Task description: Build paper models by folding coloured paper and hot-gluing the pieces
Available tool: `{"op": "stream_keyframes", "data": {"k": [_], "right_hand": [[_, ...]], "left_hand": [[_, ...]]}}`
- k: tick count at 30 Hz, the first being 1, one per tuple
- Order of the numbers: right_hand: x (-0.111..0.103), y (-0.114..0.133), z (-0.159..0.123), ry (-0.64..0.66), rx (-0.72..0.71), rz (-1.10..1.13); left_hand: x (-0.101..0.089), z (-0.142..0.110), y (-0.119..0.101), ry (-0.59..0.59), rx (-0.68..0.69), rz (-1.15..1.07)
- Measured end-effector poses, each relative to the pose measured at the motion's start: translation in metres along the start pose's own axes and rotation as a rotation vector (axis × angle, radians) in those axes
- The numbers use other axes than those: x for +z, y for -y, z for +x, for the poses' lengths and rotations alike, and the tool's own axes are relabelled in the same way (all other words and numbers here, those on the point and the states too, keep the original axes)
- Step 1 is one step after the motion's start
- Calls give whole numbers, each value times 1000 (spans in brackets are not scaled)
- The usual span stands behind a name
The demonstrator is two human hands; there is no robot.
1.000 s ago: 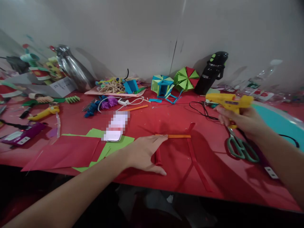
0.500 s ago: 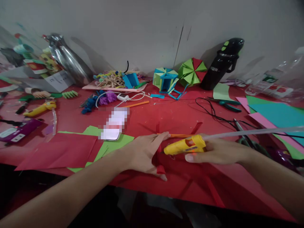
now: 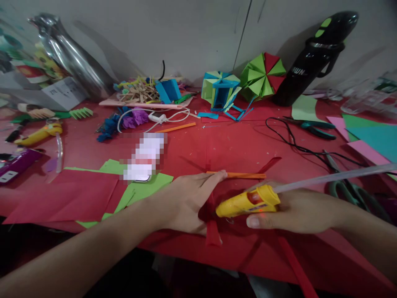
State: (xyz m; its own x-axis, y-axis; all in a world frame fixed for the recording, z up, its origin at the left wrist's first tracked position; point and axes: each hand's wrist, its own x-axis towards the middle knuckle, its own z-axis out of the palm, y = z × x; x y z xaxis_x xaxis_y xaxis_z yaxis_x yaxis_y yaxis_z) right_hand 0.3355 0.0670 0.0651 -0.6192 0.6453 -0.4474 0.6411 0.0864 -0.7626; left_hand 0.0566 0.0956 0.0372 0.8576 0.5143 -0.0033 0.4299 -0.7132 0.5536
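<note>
My left hand lies on the red table with its fingers spread, the index fingertip on an orange paper strip. Its thumb is partly hidden by a folded red paper strip near the front edge. In my right hand is a yellow hot glue gun, a clear glue stick poking out of its back. The gun's nozzle points left and is close to the red strip; whether it touches is unclear. A second red strip runs under the right hand and past the table edge.
Scissors and a black cable lie right, pliers behind. A phone rests on green and red paper. Farther back stand a paper lantern, a paper ball, a black bottle and a steel jug.
My right hand has brought the glue gun from the right down to the red strip, then nearer the front edge along it. My left hand has stayed on the strips. The view has tilted down.
</note>
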Motion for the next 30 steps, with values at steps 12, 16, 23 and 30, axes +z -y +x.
{"op": "stream_keyframes", "data": {"k": [12, 16, 23, 30], "right_hand": [[2, 1, 1, -3, -58, -27], [1, 1, 1, 8, -93, -17], [0, 3, 2, 40, -87, -28], [0, 5, 1, 19, -96, -19]], "left_hand": [[-2, 1, -2, 12, -11, 30], [-2, 2, -2, 11, 6, 45], [-5, 3, -4, 44, -21, 48], [-3, 2, -1, 20, 1, 3]]}}
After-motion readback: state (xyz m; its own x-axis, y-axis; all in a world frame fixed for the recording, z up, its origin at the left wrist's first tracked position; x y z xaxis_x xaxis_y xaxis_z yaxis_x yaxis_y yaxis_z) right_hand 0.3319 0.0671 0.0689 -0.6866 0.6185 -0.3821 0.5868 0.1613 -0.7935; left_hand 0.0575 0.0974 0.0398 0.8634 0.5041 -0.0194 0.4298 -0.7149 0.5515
